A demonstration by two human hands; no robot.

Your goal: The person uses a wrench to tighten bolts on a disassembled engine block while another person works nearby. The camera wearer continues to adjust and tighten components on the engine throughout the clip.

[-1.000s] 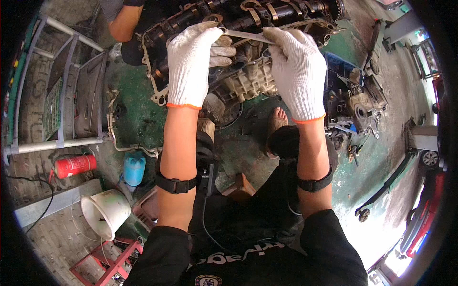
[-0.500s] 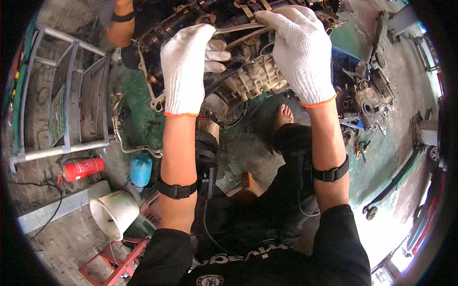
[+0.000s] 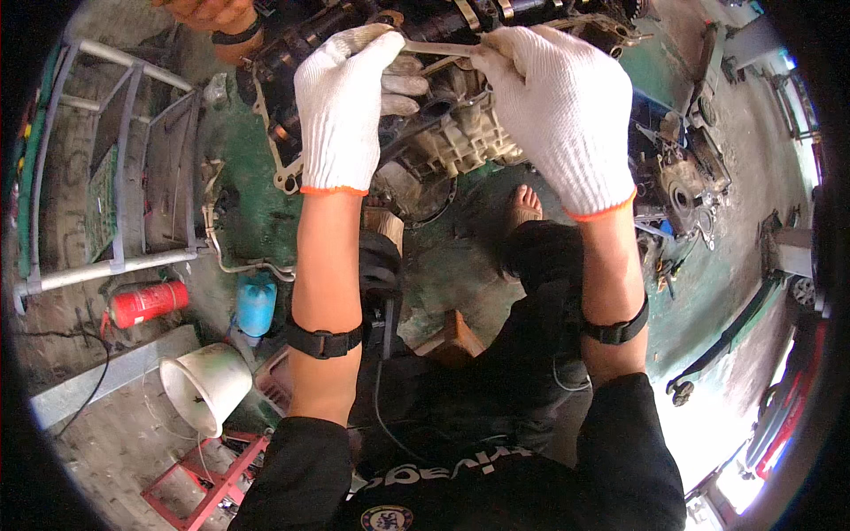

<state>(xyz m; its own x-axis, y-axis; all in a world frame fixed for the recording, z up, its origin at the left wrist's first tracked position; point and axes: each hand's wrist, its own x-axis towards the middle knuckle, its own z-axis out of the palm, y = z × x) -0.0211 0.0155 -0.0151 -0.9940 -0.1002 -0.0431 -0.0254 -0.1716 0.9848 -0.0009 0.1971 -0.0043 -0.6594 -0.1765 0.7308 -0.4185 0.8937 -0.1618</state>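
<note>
A metal wrench (image 3: 438,49) spans between my gloved hands over a dark engine cylinder head (image 3: 469,19) at the top of the view. My left hand (image 3: 341,102) grips the wrench's left end between thumb and forefinger, its other fingers curled loosely below. My right hand (image 3: 558,111) has its fingers closed on the wrench's right end. Beneath them lies a pale, ribbed metal casting (image 3: 456,137), with a round housing (image 3: 407,195) below it. A flat metal flange (image 3: 285,177) of the engine shows left of my left hand.
A co-worker's hand (image 3: 202,13) is at the top left. Around are a metal rack (image 3: 111,265), red extinguisher (image 3: 150,303), blue jug (image 3: 255,305), white bucket (image 3: 199,394), red frame (image 3: 199,473), loose engine parts (image 3: 682,186) and black lift arm (image 3: 726,341).
My right hand has shifted rightward, and the wrench with both hands has moved slightly over the engine. The co-worker's hand now reaches further into view at the top left.
</note>
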